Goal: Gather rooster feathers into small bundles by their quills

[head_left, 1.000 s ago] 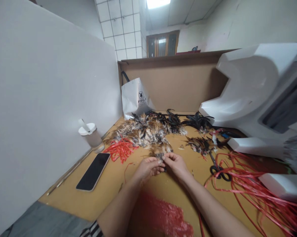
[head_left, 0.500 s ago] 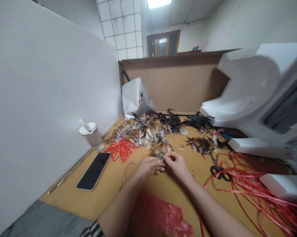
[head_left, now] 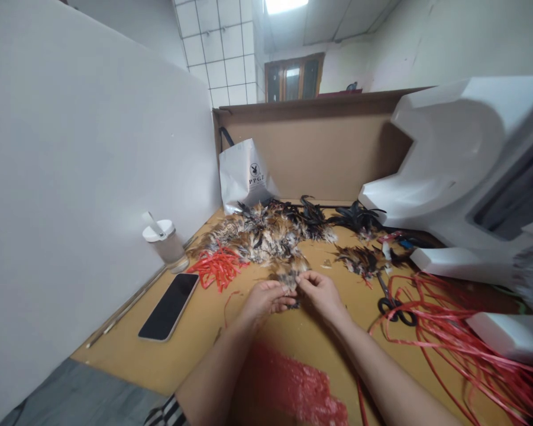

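Observation:
In the head view my two hands meet over the middle of the table. My left hand (head_left: 266, 300) is closed, its thumb and fingers pinching a small bunch of brown and grey feathers (head_left: 289, 275). My right hand (head_left: 320, 293) is also closed, thumb and forefinger pinched at the right side of the same bunch. Fine detail between the fingertips is too small to make out. Just beyond lies a big pile of brown, white and black feathers (head_left: 266, 234). Left of it sits a heap of short red strips (head_left: 219, 267).
A phone (head_left: 169, 307) and a lidded cup (head_left: 165, 245) are at left. On the right lie scissors (head_left: 397, 310), long red plastic ribbons (head_left: 452, 331), a smaller feather bunch (head_left: 359, 260) and white foam blocks (head_left: 510, 334). A silver bag (head_left: 244, 177) stands at the back.
My right hand has shifted slightly up and to the right at the feather bunch. My left hand has barely moved.

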The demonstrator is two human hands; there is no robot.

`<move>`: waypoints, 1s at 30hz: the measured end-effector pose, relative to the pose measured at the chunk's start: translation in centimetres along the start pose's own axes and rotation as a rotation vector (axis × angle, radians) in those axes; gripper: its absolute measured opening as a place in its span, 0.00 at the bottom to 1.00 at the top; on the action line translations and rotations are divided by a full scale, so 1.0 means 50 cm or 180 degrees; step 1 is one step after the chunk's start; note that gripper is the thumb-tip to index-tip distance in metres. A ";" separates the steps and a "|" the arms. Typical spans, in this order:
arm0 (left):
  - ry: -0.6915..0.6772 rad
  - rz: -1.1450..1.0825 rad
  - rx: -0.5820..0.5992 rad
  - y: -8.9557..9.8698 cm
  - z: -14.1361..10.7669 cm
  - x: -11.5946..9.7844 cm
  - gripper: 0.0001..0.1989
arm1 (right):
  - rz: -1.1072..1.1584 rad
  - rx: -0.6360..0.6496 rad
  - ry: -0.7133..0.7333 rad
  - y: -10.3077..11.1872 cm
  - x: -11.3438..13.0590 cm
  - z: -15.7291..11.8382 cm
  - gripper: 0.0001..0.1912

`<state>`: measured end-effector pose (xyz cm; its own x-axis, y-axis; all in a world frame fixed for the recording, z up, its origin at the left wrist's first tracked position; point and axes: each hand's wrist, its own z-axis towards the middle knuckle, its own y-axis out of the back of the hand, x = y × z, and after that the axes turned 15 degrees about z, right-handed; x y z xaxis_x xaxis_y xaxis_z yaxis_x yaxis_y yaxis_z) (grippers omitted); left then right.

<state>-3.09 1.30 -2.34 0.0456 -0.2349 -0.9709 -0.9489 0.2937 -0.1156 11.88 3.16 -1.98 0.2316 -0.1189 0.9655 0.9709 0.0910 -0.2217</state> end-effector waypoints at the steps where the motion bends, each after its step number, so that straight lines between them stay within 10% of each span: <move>1: -0.0001 0.0046 0.0021 -0.001 0.000 -0.001 0.15 | 0.0017 0.0051 -0.0062 -0.003 0.001 -0.001 0.12; 30: -0.0464 -0.0321 -0.0382 0.005 0.010 0.006 0.10 | -0.0347 0.0673 0.0102 -0.007 -0.002 -0.010 0.14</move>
<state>-3.15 1.78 -2.75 0.1786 -0.1184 -0.9768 -0.9672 0.1609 -0.1964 11.54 2.64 -2.05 0.1314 -0.1704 0.9766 0.9565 0.2805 -0.0797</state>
